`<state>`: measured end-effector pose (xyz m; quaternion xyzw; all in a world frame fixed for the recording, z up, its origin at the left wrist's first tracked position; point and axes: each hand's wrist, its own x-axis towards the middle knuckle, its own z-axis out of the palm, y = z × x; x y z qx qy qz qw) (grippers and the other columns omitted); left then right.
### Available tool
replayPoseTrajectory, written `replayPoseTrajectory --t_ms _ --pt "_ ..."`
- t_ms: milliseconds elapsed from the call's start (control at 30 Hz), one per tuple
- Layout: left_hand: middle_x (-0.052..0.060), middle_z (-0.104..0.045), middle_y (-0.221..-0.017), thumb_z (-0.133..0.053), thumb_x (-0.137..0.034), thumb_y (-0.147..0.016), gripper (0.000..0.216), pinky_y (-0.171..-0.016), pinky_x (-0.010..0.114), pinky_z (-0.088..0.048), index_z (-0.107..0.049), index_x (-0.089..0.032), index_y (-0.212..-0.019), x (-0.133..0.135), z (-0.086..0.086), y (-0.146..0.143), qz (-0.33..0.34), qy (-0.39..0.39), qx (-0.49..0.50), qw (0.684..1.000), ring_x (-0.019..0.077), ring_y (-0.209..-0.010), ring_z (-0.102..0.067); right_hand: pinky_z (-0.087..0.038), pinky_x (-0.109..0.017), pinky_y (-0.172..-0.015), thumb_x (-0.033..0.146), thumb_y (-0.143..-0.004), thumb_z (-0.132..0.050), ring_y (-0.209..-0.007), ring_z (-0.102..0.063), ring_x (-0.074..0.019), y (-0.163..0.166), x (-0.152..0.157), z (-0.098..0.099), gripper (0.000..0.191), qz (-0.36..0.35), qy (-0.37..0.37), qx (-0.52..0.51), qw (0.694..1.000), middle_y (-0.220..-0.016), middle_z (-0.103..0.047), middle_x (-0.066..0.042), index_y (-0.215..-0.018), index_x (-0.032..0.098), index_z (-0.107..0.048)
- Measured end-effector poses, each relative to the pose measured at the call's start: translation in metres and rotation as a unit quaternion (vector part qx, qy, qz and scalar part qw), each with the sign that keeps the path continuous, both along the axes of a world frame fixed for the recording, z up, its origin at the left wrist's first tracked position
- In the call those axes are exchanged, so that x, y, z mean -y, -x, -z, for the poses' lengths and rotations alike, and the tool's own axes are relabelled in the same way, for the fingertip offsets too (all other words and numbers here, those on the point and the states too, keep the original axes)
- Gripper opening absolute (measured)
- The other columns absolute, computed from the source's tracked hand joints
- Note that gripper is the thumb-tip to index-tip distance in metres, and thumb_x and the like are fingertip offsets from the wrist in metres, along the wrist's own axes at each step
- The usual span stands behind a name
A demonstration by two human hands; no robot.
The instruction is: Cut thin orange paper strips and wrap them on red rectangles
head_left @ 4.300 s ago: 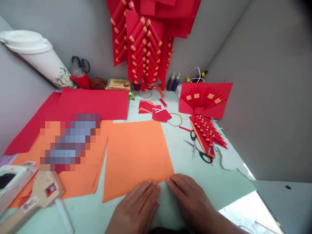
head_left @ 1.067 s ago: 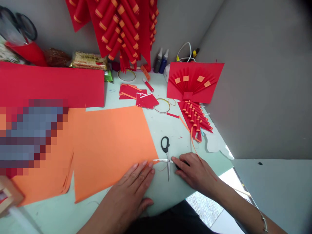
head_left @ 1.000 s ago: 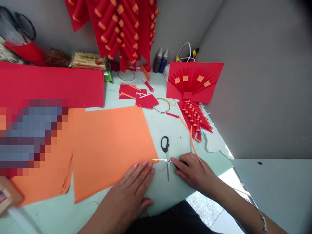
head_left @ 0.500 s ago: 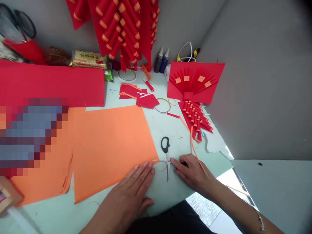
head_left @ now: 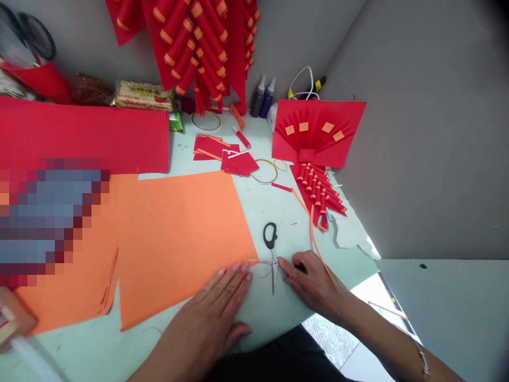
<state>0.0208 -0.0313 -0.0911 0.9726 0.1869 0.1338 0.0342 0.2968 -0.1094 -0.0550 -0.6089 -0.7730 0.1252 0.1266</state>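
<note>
My left hand (head_left: pixel 217 307) lies flat on the near right edge of an orange sheet of paper (head_left: pixel 178 228), fingers stretched out and thumb apart. A pair of scissors (head_left: pixel 274 262) with black handles is spread wide at the sheet's right corner. One blade lies over the paper corner, the other points toward me. My right hand (head_left: pixel 314 281) is closed around one handle, its index finger reaching to the pivot. The other handle loop stands free on the far side. A thin orange strip (head_left: pixel 313 228) runs down beside my right hand.
Further orange sheets (head_left: pixel 79 302) lie at left, near red card (head_left: pixel 119 140). Red paper scraps (head_left: pixel 240 162), a tape roll (head_left: pixel 264 171) and a paper firecracker string (head_left: pixel 320 191) lie beyond. A folded red card (head_left: pixel 320 132) stands by the wall. A blurred wooden object (head_left: pixel 16 318) sits at lower left.
</note>
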Motion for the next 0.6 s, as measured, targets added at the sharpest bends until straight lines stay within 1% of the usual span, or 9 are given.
replayPoseTrajectory --t_ms 100,233,400,600 --pt "0.010 -0.053 -0.145 -0.044 -0.058 -0.095 0.080 -0.111 0.037 -0.034 -0.016 -0.013 -0.156 0.0000 0.0005 0.0000 0.001 -0.002 0.001 1.000 0.0233 -0.129 -0.055 -0.054 -0.039 -0.073 0.024 -0.101 -0.041 -0.086 -0.059 -0.0241 -0.0005 0.0017 0.0010 0.037 -0.002 -0.001 0.002 1.000 -0.094 -0.062 -0.014 -0.131 0.017 -0.061" --pt "0.010 -0.054 -0.145 -0.046 -0.058 -0.094 0.076 -0.111 0.037 -0.034 -0.028 -0.012 -0.152 -0.0003 -0.0005 -0.0002 0.002 -0.007 0.000 1.000 0.0231 -0.129 -0.055 -0.054 -0.040 -0.076 0.025 -0.101 -0.040 -0.089 -0.059 -0.0246 -0.0013 0.0036 0.0018 0.037 0.004 0.005 -0.007 1.000 -0.097 -0.062 -0.013 -0.131 0.020 -0.060" --pt "0.009 -0.055 -0.145 -0.046 -0.057 -0.095 0.067 -0.113 0.037 -0.031 -0.043 -0.012 -0.144 -0.0006 -0.0048 -0.0012 0.003 -0.017 -0.002 1.000 0.0228 -0.130 -0.053 -0.053 -0.041 -0.076 0.024 -0.101 -0.041 -0.089 -0.058 -0.0250 -0.0010 0.0033 0.0016 0.038 0.003 0.005 -0.011 1.000 -0.096 -0.061 -0.014 -0.134 0.018 -0.059" --pt "0.008 -0.058 -0.141 -0.043 -0.058 -0.096 0.062 -0.113 0.036 -0.029 -0.050 -0.012 -0.137 -0.0021 -0.0076 -0.0026 0.001 -0.028 0.002 1.000 0.0218 -0.126 -0.056 -0.053 -0.039 -0.074 0.021 -0.101 -0.041 -0.086 -0.058 -0.0240 -0.0021 0.0034 0.0004 0.039 -0.009 -0.008 -0.013 1.000 -0.094 -0.061 -0.014 -0.134 0.016 -0.059"
